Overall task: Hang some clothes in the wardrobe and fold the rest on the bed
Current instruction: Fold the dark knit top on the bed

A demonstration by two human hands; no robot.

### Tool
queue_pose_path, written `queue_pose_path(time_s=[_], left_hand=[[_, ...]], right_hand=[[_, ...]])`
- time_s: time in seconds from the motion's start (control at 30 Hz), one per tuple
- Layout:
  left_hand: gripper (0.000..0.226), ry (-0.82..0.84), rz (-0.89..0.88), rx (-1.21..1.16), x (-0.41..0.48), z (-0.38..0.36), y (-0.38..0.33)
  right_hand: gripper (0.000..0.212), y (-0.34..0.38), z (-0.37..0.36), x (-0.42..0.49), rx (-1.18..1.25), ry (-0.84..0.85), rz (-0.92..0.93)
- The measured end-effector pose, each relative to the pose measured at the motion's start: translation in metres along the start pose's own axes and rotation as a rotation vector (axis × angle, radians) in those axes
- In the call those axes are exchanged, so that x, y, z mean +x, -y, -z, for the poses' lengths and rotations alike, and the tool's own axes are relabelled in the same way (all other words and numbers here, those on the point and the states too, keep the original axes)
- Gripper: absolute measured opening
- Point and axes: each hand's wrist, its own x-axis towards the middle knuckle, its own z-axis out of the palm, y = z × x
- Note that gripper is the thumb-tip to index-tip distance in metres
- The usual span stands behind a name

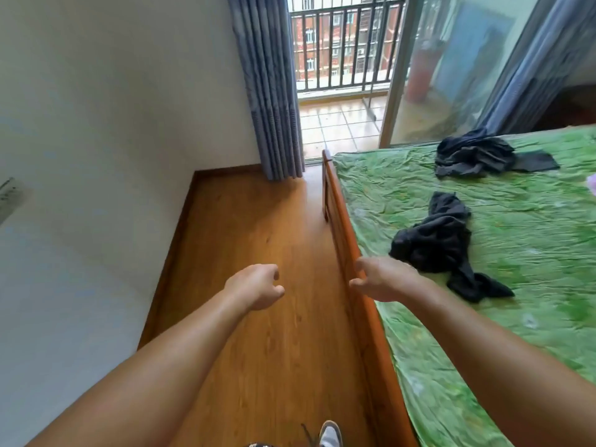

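Note:
Two crumpled dark garments lie on the bed's green sheet point(532, 253): a near one point(442, 243) by the bed's left edge and a far pile point(477, 154) toward the window. My left hand point(258, 287) hangs over the wooden floor with fingers loosely curled, holding nothing. Above the bed's wooden side rail point(346, 240) hovers my right hand point(383, 279), fingers loosely curled and empty, just short of the near garment. No wardrobe is in view.
A wooden floor strip point(251, 237) runs between the white wall point(113, 124) and the bed. Blue-grey curtains point(271, 91) flank an open sliding glass door point(451, 75) to a tiled balcony with railing. My shoe point(330, 435) shows at the bottom.

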Motion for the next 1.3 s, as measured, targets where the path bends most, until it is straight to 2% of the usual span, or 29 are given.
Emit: queue_pose_path(time_s=[0.1,0.33,0.4,0.6,0.8,1.0,1.17,1.3], left_hand=[[0.032,0.049,-0.115,0.021,0.066,0.012,-0.042],[0.027,0.17,-0.472,0.131,0.221,0.019,-0.135],[0.025,0.202,-0.569,0.182,0.263,0.021,-0.152],[0.043,0.318,-0.753,0.324,0.384,0.041,-0.181],[0.046,0.418,-0.894,0.454,0.448,0.034,-0.228],[0.046,0.495,-0.986,0.59,0.472,-0.014,-0.29],[0.051,0.575,-0.967,0.64,0.499,-0.057,-0.332],[0.044,0.595,-0.966,0.668,0.524,-0.09,-0.368]], right_hand=[[0.044,-0.045,0.018,0.02,0.039,0.004,-0.139],[0.042,-0.128,0.035,0.068,0.17,0.02,-0.474],[0.044,-0.142,0.039,0.088,0.21,0.01,-0.558],[0.046,-0.154,0.051,0.143,0.316,0.01,-0.791],[0.049,-0.178,0.041,0.155,0.429,0.055,-0.984],[0.048,-0.22,-0.006,0.173,0.548,0.1,-1.057],[0.038,-0.272,-0.043,0.209,0.61,0.116,-1.027],[0.032,-0.31,-0.073,0.238,0.651,0.12,-1.047]])
